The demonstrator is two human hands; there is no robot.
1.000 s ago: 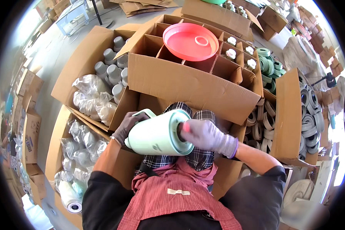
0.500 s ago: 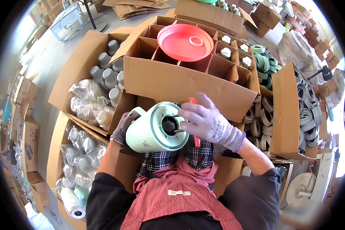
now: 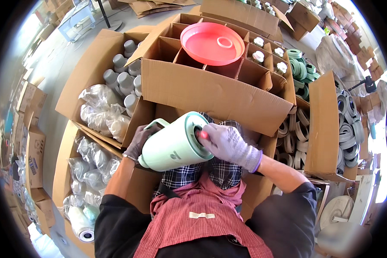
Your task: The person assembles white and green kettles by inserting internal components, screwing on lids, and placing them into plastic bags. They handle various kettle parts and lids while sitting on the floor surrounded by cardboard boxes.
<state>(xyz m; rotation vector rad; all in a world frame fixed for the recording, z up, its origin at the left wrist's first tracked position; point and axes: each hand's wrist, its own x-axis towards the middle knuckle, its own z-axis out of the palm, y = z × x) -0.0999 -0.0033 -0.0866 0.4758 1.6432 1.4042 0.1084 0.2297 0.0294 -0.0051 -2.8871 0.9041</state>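
A mint-green jug (image 3: 170, 148) with a looped handle lies tilted above my lap, its round open end turned toward the right. My left hand (image 3: 137, 142), in a dark grey glove, is closed on the jug's handle side, its fingers partly hidden behind it. In a pale grey glove, my right hand (image 3: 228, 141) presses at the jug's opening, closed around a red-handled tool (image 3: 203, 135). Only a bit of red shows, and the tool's far end is hidden in the opening and behind my fingers.
Ahead stands a divided cardboard box (image 3: 215, 92) with a red plastic basin (image 3: 210, 47) on top and white-topped bottles (image 3: 258, 56) at its right. Grey cups (image 3: 125, 81) and plastic-wrapped parts (image 3: 99, 105) fill boxes on the left. Grey rings (image 3: 347, 129) fill a right-hand box.
My right hand has swung the red-handled tool from across the opening to end-on and closed in against the jug. The jug has tilted, its open end turning further right.
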